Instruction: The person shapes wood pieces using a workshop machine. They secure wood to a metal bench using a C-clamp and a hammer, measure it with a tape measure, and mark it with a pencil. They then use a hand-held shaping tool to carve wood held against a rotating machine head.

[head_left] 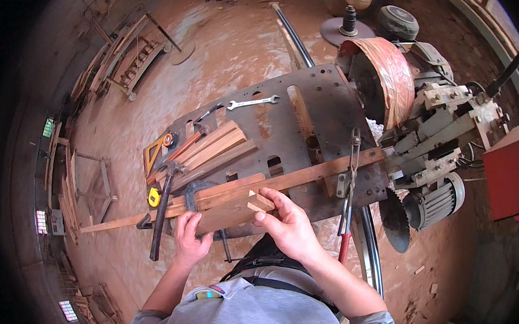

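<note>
Between my two hands is a short wooden board with a notched end, held over the near edge of a dark metal machine table. My left hand is closed on its left end, thumb and fingers gripping it. My right hand pinches the notched end between thumb and forefinger. Just behind the board, a long wooden strip lies slantwise across the table. A C-clamp sits at the strip near my left hand. Beside it rests a hammer, its handle pointing toward me.
Circular saw blade and motor stand at right, near a red box. A red-handled toggle clamp is right of my right hand. Wooden strips, a wrench, yellow tape measure and set square lie left.
</note>
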`<state>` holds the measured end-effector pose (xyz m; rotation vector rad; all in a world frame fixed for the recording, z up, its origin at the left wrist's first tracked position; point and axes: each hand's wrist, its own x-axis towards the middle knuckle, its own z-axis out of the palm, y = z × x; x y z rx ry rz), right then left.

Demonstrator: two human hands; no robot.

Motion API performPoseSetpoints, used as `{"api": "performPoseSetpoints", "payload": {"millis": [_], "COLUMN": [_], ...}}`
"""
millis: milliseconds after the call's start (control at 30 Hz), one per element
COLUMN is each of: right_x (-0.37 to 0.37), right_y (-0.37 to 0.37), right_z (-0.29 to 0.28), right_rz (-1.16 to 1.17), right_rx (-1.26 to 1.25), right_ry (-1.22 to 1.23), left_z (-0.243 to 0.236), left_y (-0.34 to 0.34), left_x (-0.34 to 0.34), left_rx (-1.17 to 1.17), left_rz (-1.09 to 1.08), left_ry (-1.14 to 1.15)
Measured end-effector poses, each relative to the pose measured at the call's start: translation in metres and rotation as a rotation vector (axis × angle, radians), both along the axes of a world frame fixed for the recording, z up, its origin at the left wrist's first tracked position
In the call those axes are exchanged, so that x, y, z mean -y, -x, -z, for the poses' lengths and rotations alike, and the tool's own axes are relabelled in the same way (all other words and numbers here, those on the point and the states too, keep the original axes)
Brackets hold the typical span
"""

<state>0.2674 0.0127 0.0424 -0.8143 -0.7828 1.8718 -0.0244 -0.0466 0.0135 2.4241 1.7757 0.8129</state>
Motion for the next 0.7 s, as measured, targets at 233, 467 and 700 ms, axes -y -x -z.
{"api": "performPoseSetpoints", "payload": {"millis": [233, 467, 700], "right_x": [0.001, 0.001, -0.005], "right_y": [0.005, 0.005, -0.007], "right_z": [0.023, 0.029, 0.036], "right_rz": [0.023, 0.027, 0.061], "right_rx": [-0.305, -0.410, -0.386], "right_ry": [0.287, 0.362, 0.337], "left_z": [0.011, 0.013, 0.025], "left_y": [0.006, 0.008, 0.003], "left_x": [0.010, 0.010, -0.008], "left_rx": [-0.025, -0.087, -0.073], "left_rz": [-0.041, -0.046, -0.042], "left_ry": [0.004, -0.044, -0.025]}}
